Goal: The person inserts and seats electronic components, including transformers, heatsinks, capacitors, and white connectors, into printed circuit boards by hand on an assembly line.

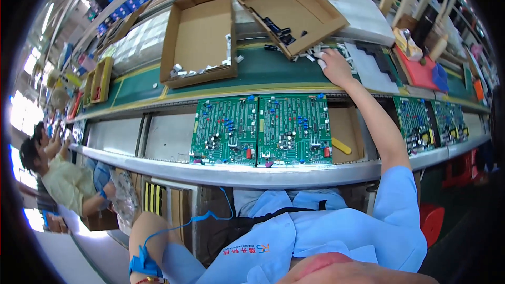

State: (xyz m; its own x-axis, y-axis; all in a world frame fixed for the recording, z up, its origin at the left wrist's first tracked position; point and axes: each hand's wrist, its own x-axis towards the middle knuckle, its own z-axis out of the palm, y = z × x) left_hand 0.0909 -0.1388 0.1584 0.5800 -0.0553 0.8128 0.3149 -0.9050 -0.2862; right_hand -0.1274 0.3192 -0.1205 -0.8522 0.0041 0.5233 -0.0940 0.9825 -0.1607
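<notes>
White parts (316, 49) lie beside the right grip (335, 67).

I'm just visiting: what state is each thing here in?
Right hand: at loose white parts; grip unclear
Left cardboard box: open, holding white pieces
Right cardboard box: open, askew, holding black parts
Two central circuit boards: side by side, components mounted
Yellow strip: lying on cardboard
Blue wrist strap: worn

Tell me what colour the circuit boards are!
Green: the circuit boards show best in the head view.
</notes>
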